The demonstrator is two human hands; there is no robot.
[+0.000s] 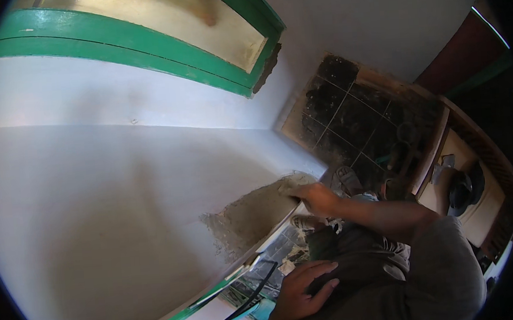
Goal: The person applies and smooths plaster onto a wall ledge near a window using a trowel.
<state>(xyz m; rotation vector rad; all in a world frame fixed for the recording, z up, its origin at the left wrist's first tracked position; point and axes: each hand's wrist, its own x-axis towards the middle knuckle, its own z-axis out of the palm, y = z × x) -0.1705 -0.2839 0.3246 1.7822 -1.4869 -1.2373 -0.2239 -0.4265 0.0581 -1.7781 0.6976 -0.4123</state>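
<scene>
Because your right hand has its fingers bent in against the grey patch, their tips are lost to view, and I cannot tell whether they pinch a small tool or press bare. Your left hand is relaxed, fingers loosely parted, with nothing visible in it; it lies by your dark clothing, perhaps just kept out of the way.

You have the right arm stretched across your front, which probably lets you get at the patch's far end without moving your feet. That patch sits near the corner of the pale surface, ragged on its left side and running close to the white edge along its lower right.

Mind that edge: beyond it your hand has only the drop toward the littered floor. Leftward along the pale surface you have broad open room, up to the green frame well apart above. On your right, the wooden seat, with a dark cap-like thing on it, could limit your elbow if you swing back.
</scene>
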